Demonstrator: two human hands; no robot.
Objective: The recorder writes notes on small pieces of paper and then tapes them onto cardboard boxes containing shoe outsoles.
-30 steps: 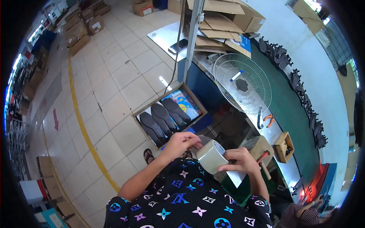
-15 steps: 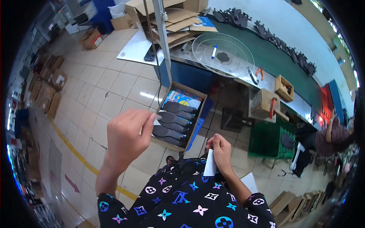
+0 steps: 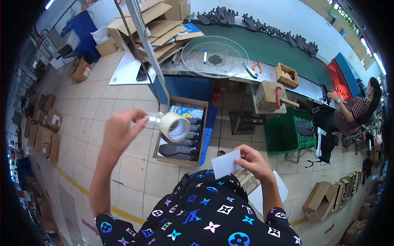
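Note:
My left hand (image 3: 120,128) pinches the loose end of a clear strip of adhesive tape. Its pale roll (image 3: 167,125) hangs off that strip, beyond my fingertips, over an open cardboard box (image 3: 158,141). In the box lie several dark grey paddle-shaped parts (image 3: 176,149) on a colourful printed sheet (image 3: 188,110); the roll hides some of them. At the front right, my right hand (image 3: 253,162) grips a small white paper card (image 3: 226,163) between thumb and fingers.
Blue plastic (image 3: 206,141) lines the box's right side. Behind stands a bench with a wire fan guard (image 3: 230,71), orange-handled pliers (image 3: 257,67) and a wooden tray (image 3: 287,75). A mallet (image 3: 279,98), a green crate (image 3: 283,137) and a seated person (image 3: 355,108) are farther right.
The tape roll now shows, hanging from the strip in my left hand. My right hand has turned the white card to face up. The view has shifted right.

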